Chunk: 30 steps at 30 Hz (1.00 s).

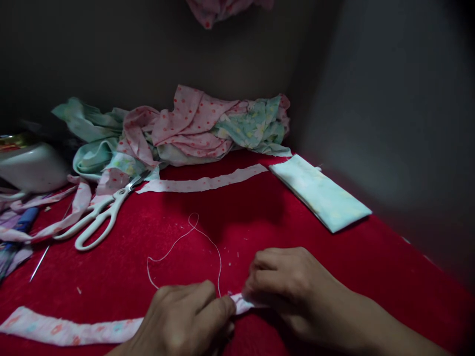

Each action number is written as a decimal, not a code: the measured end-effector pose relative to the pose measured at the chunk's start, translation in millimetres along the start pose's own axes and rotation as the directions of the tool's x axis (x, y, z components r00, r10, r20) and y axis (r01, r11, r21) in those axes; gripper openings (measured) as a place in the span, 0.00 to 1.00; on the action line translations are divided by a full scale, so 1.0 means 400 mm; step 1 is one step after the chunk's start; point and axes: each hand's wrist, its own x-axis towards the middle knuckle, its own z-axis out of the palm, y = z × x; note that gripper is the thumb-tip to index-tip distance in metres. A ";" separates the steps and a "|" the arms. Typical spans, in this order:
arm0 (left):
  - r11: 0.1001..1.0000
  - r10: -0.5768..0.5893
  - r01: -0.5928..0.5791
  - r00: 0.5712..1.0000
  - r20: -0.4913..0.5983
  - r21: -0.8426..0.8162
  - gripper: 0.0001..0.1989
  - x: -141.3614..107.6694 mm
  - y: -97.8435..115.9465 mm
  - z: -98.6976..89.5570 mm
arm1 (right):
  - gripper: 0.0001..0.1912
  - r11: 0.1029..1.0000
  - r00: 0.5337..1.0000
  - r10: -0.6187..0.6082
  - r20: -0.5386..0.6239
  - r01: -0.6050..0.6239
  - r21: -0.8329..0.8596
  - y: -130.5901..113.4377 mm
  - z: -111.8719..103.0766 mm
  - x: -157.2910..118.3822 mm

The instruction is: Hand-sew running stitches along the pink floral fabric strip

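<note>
A pale pink fabric strip (74,332) with red and blue flower prints runs along the front of the red cloth. My left hand (189,316) pinches it near the middle of the view, thumb and fingers pressed together. Just to the right, my right hand (285,287) grips the same strip with curled fingers; a short stretch shows between both hands. White thread (178,241) loops over the red cloth and runs down to the strip by my left fingers. Any needle in my fingers is hidden.
White-handled scissors (107,212) lie at left, near a thin metal rod (40,263) and a blue item (26,219). Behind are a polka-dot strip (204,184), crumpled pink and green fabrics (196,123) and a white container (35,165). Folded pale green fabric (322,193) lies right.
</note>
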 end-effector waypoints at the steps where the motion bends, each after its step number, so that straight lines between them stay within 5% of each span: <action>1: 1.000 -0.005 0.006 1.000 0.009 -0.017 0.10 0.001 -0.001 0.002 | 0.09 1.000 1.000 0.000 0.007 0.001 -0.010 0.000 0.000 -0.002; 15: 0.994 -0.056 0.052 0.998 -0.039 -0.098 0.09 -0.012 -0.001 0.012 | 0.06 0.999 0.998 0.039 0.057 -0.037 -0.031 -0.032 -0.013 0.009; 22: 0.965 -0.166 0.163 0.986 0.001 -0.205 0.09 -0.010 0.003 -0.014 | 0.11 0.999 0.996 0.037 -0.084 -0.040 -0.030 -0.023 0.026 0.000; 26: 0.917 -0.316 0.327 0.945 0.085 -0.230 0.07 -0.024 0.005 -0.041 | 0.08 0.990 0.990 0.133 -0.048 -0.130 0.063 -0.021 0.030 0.006; 30: 0.911 -0.350 0.362 0.932 0.095 -0.198 0.08 -0.039 -0.001 -0.035 | 0.08 0.947 0.957 0.289 -0.022 -0.283 0.150 -0.024 0.031 0.016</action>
